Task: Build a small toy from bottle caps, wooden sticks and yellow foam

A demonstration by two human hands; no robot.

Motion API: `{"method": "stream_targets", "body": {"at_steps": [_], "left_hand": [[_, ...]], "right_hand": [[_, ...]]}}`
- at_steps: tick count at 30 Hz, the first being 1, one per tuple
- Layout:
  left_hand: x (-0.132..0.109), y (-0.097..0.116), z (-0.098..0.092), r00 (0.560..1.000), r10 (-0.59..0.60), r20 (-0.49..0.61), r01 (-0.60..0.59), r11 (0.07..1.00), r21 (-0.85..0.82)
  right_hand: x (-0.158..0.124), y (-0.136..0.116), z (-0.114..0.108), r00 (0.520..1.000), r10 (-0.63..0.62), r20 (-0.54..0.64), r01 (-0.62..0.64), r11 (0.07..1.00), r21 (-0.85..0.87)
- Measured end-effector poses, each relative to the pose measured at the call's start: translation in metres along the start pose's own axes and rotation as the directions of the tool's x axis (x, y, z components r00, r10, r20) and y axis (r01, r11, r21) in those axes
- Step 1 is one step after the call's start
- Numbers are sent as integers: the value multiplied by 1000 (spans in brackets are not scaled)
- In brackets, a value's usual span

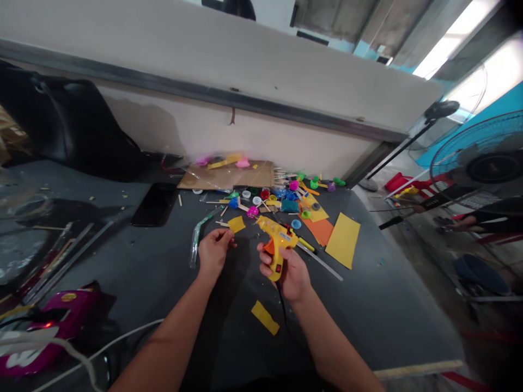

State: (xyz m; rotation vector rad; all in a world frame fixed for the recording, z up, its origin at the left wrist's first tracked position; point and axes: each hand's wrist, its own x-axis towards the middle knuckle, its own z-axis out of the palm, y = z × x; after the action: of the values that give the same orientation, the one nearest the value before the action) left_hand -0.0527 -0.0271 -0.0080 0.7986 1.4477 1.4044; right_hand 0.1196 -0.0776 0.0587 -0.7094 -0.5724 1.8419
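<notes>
My right hand point(291, 272) is wrapped round the handle of a yellow glue gun point(277, 239), whose nozzle points up and to the left. My left hand point(213, 250) pinches a small yellow foam piece point(236, 224), with what looks like a thin wooden stick under it, just left of the nozzle. Both hands hover over a dark grey table point(368, 305). A loose yellow strip point(265, 317) lies on the table near my right wrist.
Beyond the hands lies a clutter of coloured bottle caps point(281, 195), sticks and foam scraps. Yellow sheet point(343, 240) and orange sheet point(321, 230) lie right. A black phone point(154, 204), cardboard point(229, 175), glue sticks point(195, 242) and a purple object point(61, 313) sit left. A fan point(482, 158) stands right.
</notes>
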Motion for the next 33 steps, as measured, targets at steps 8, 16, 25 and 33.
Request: {"method": "stream_targets", "body": {"at_steps": [8, 16, 25, 33], "left_hand": [[5, -3, -1, 998, 37, -48, -37, 999, 6], [5, -5, 0, 998, 49, -44, -51, 998, -38], [0, -3, -1, 998, 52, -30, -53, 998, -44], [-3, -3, -4, 995, 43, 93, -44, 999, 12]], "right_hand": [[-22, -68, -47, 912, -316, -262, 299, 949, -102], [-48, -122, -172, 435, -616, -656, 188, 775, -603], [-39, -145, -204, 321, -608, -727, -369, 626, -687], [-42, -173, -163, 346, -660, -667, -796, 170, -581]]}}
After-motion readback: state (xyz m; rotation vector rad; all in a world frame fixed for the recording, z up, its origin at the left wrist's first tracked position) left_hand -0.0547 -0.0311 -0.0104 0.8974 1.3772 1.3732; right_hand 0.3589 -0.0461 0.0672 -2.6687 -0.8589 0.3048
